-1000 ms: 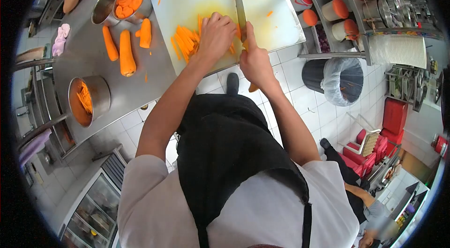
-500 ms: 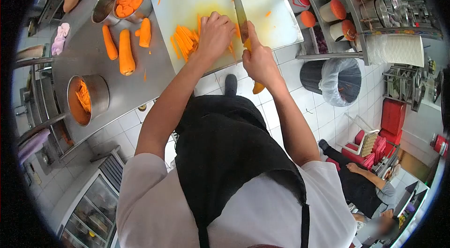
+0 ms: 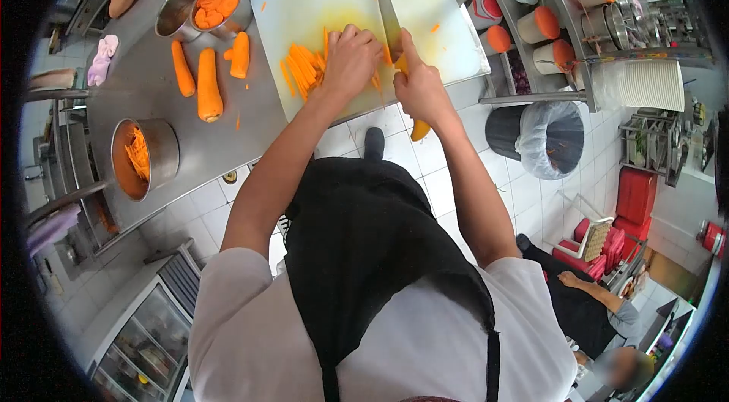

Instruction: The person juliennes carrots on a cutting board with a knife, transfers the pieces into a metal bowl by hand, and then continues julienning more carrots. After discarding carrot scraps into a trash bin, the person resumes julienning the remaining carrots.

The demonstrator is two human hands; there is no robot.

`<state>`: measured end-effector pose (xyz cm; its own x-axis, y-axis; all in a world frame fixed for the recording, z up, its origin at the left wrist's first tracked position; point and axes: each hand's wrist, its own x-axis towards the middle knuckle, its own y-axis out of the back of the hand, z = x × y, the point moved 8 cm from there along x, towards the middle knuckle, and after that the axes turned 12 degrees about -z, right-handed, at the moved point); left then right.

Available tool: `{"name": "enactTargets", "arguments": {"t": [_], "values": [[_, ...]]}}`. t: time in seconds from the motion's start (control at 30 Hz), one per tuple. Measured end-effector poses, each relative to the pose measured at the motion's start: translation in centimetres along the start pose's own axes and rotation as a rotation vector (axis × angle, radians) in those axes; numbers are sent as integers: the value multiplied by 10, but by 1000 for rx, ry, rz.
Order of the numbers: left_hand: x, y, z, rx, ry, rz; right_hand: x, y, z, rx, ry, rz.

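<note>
A white cutting board (image 3: pixel 307 0) with a yellow-stained middle lies in front of me. My right hand (image 3: pixel 420 88) grips the yellow handle of a long kitchen knife (image 3: pixel 386 3), the index finger stretched along it. The blade points away from me, its edge side close to the left fingertips. Curled fingers of my left hand (image 3: pixel 351 60) press down on carrot pieces on the board; most of what lies under them is hidden. Just left of that hand sits a pile of cut carrot sticks (image 3: pixel 302 69). A few small carrot scraps dot the board.
Left of the board lie peeled carrots (image 3: pixel 208 87), a metal pot of carrot slices (image 3: pixel 218 6) and another pot holding carrot strips (image 3: pixel 137 153). A lined bin (image 3: pixel 550 144) stands right, below shelves with orange-lidded tubs (image 3: pixel 538 25). Another person (image 3: pixel 585 303) is at lower right.
The view has shifted slightly, so the board and pots appear a little to the right and lower. Both hands keep nearly the same places on the carrot and knife.
</note>
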<state>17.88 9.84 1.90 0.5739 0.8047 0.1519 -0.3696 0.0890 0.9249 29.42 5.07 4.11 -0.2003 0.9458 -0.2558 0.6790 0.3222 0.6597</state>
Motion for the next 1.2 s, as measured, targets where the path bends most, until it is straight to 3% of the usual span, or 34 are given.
{"name": "enactTargets", "arguments": {"t": [0.07, 0.47, 0.57, 0.9, 1.07, 1.2], "values": [[-1, 1, 1, 1, 0, 27, -10, 0, 0, 6, 100, 58], [-2, 1, 2, -12, 4, 18, -20, -20, 6, -16, -120, -7], [3, 2, 0, 23, 8, 41, -3, -21, 18, -7, 59, 101], [-3, -1, 1, 24, 49, 69, -15, 3, -2, 57, -2, -33], [-3, 4, 2, -8, 42, 68, -21, -4, -4, -50, 109, 88], [-2, 3, 0, -32, 22, 68, -18, -12, 1, -22, -20, 14]]}}
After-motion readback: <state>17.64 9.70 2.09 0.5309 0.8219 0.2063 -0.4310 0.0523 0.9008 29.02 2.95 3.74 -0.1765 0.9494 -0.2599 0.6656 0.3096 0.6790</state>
